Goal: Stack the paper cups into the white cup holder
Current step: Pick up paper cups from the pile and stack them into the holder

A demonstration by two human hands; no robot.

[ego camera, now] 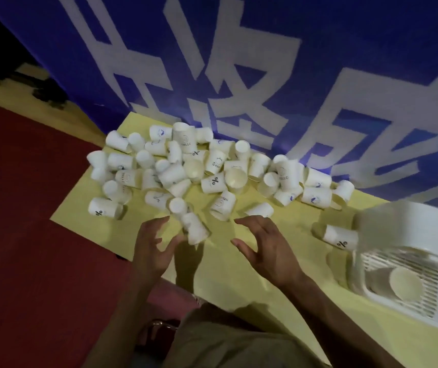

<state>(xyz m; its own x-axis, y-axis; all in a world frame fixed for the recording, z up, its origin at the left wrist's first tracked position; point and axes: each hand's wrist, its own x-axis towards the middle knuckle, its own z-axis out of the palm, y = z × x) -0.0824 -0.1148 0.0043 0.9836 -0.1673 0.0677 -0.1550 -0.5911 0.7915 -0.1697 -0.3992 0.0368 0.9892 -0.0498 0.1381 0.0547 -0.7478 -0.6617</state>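
Both hands, the left (pixel 154 248) and right (pixel 263 245), hover spread and empty over the yellow tabletop (pixel 239 282), ready to gather the scattered paper cups (pixel 186 168), while the white cup holder (pixel 411 266) lies off to the right

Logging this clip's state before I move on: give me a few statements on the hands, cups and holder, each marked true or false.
1. Both hands grip cups. False: the left hand and right hand are spread and hold nothing.
2. The paper cups lie scattered on a yellow surface. True.
3. The white cup holder stands at the left. False: it is at the right.
4. A cup lies between the hands. True.
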